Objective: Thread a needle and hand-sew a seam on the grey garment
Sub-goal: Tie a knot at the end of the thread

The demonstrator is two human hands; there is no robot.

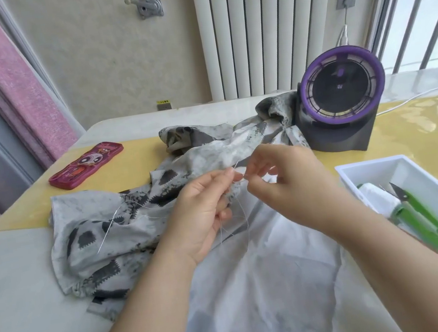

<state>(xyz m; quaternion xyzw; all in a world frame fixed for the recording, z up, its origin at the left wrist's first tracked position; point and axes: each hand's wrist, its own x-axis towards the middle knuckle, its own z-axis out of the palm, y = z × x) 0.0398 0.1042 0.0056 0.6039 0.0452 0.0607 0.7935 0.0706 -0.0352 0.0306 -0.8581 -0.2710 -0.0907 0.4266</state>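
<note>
The left hand (205, 213) and the right hand (284, 173) are meeting fingertip to fingertip above the middle of the tabletop (18, 295), each pinching a fine white thread (236, 163) between thumb and forefinger. The thread is trailing onto the grey garment (258, 287), which is lying crumpled from the near edge towards the fan (343, 90) at the far right. A thin bright sliver (107, 233) (needle or thread, cannot tell) is lying on the garment's left part. A white tray (355, 171) at the right edge is holding a spool (378, 196) and green snips (425, 220).
</note>
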